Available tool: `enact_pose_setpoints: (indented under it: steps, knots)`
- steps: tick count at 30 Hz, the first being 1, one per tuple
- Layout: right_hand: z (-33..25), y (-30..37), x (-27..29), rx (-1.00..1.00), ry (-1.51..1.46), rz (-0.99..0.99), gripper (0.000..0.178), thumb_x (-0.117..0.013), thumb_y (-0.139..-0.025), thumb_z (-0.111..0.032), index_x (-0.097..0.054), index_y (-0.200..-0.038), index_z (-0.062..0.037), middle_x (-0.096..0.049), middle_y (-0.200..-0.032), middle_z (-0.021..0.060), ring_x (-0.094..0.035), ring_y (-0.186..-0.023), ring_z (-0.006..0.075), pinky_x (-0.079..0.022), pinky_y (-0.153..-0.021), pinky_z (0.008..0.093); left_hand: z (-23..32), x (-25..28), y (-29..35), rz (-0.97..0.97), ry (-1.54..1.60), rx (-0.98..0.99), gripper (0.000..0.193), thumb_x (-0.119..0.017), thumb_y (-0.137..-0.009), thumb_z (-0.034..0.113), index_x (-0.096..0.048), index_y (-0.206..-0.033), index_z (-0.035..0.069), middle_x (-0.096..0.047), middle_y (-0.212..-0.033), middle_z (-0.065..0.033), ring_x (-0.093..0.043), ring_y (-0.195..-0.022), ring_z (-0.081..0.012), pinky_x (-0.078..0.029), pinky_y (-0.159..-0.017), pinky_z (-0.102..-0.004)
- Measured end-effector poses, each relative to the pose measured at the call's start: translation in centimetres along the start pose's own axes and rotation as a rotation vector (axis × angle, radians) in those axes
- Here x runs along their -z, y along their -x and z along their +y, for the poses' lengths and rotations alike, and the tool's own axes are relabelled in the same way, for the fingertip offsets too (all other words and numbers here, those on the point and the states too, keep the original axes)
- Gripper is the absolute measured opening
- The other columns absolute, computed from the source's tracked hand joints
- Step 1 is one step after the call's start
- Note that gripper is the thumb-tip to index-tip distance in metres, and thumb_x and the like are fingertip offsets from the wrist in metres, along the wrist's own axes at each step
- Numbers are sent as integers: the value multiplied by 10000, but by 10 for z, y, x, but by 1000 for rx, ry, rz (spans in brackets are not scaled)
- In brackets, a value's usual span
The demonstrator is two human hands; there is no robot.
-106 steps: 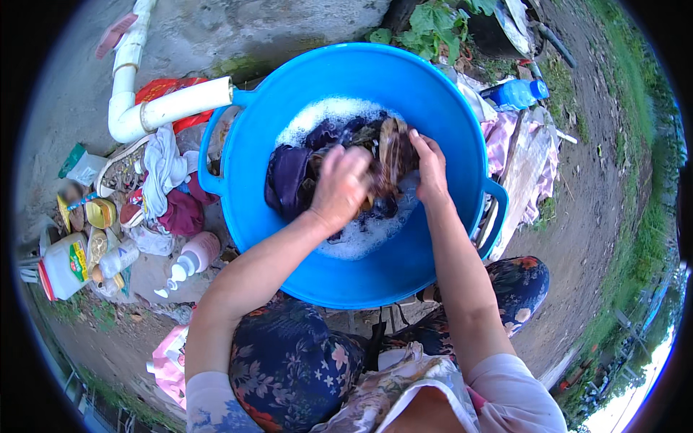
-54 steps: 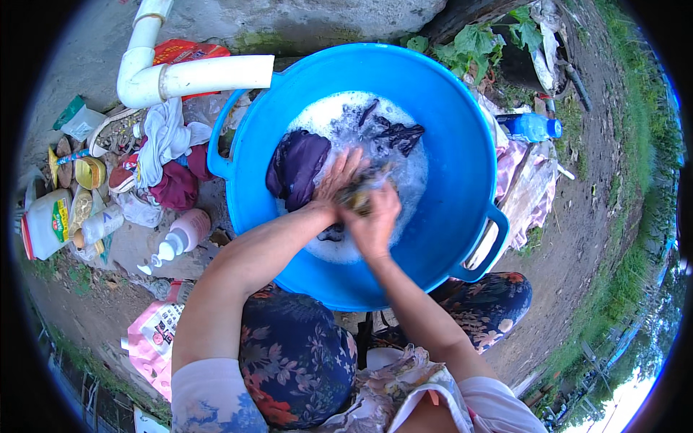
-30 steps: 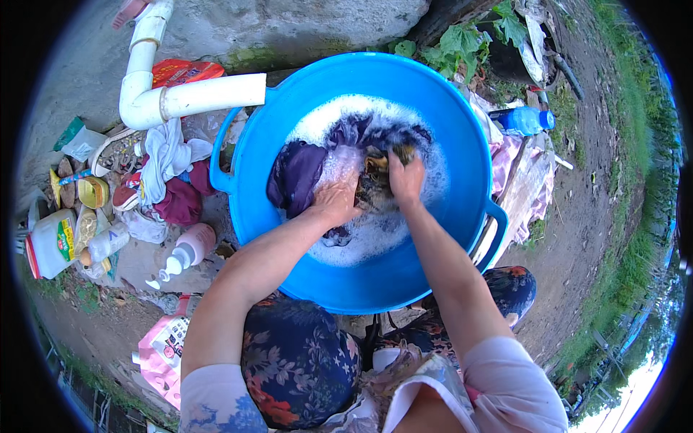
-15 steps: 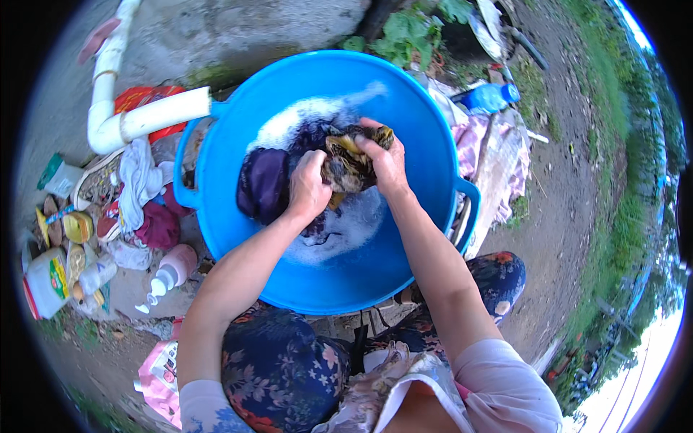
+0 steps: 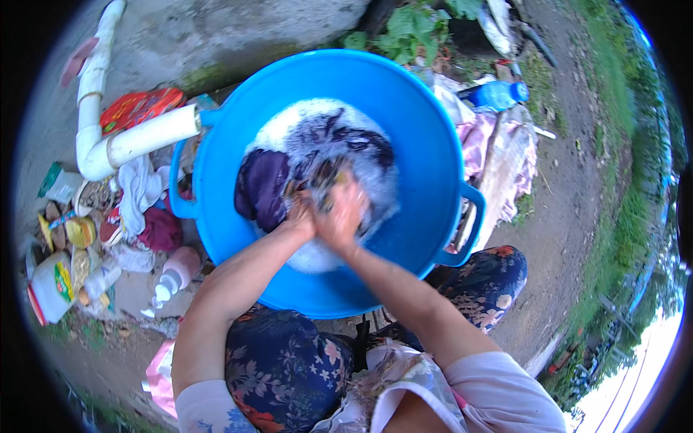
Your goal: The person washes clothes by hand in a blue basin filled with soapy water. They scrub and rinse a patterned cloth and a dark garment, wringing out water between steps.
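Patterned cloth (image 5: 325, 173) (blurred) is bunched beside purple cloth (image 5: 263, 186).

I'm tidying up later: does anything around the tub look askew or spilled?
The blue bottle right of the tub and the pink pump bottle to its left appear tipped over, odd for bottles normally stood upright. I see no spill.

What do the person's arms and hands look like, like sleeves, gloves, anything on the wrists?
The left hand and right hand are bare, without gloves; blur hides finer detail. The forearms are uncovered, with no watch or bracelet visible. The left sleeve is short and whitish with a blue pattern; the right sleeve is short, pale and mostly plain.
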State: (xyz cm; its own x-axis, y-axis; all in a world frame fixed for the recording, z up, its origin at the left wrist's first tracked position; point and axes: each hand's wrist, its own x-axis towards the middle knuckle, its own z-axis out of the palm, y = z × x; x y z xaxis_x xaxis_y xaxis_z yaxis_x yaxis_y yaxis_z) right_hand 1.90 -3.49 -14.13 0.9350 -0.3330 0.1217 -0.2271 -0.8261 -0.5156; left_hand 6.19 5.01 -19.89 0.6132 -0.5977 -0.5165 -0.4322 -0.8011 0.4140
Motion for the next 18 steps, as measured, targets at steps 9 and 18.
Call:
enact_pose_setpoints:
  steps: [9, 18]
  knots:
    - [54, -58, 20, -441, -367, -140, 309, -672, -783, -197, -608, -1026, -17, -636, -1003, 208, -608, -936, 352, -471, -822, 418, 20, 49, 15, -13, 246, 46, 1006, -730, -752, 317, -76, -1443, -9, -126, -1499, -214, -193, -1370, -372, -242, -1106, -435]
    - [25, -106, -8, -329, 5, -182, 379, -613, -807, -387, -612, -955, -38, -650, -828, 193, -625, -772, 362, -497, -716, 432, 16, 53, 4, 294, 572, -61, 1125, -809, -628, 177, -48, -1427, -40, -210, -1430, -299, -272, -1317, -417, -278, -1096, -411]
